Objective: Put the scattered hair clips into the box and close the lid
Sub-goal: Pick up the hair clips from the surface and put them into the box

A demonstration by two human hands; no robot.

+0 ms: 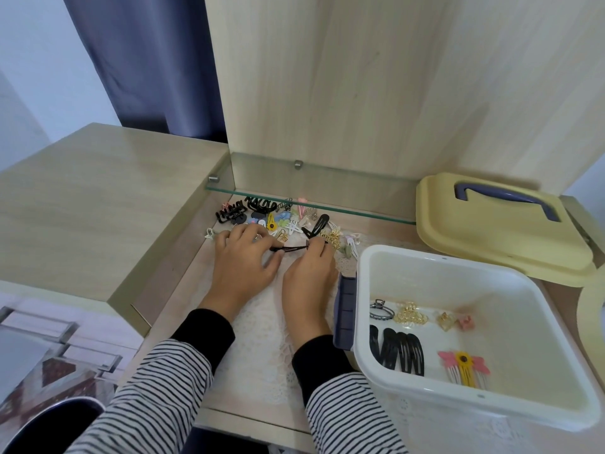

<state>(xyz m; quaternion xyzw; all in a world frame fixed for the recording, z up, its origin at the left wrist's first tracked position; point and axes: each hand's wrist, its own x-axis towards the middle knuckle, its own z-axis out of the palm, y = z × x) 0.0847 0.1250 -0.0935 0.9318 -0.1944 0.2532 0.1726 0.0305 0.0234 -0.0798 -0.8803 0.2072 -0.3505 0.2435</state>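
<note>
Striped knit sleeves with plain black cuffs reach in from the near edge of the pale wood-grain desk, over a white lace mat. Palms face down; the left hand and the right hand each pinch one end of a thin black clip stretched between them, the fingertips partly hidden.

Just past them, along the far edge under a glass shelf, lies the pile of scattered hair clips: matte black claws, glossy snap clips and gold wire shapes, too small and tangled to count.

At the near right corner stands the box, smooth white plastic with rounded corners and a ribbed blue-purple latch on its left wall. In it lie black snap clips, gold claw clips and pink and yellow clips. Its pale yellow lid, with a blue-purple handle, rests behind the box, lower edge hidden by the rim.
</note>
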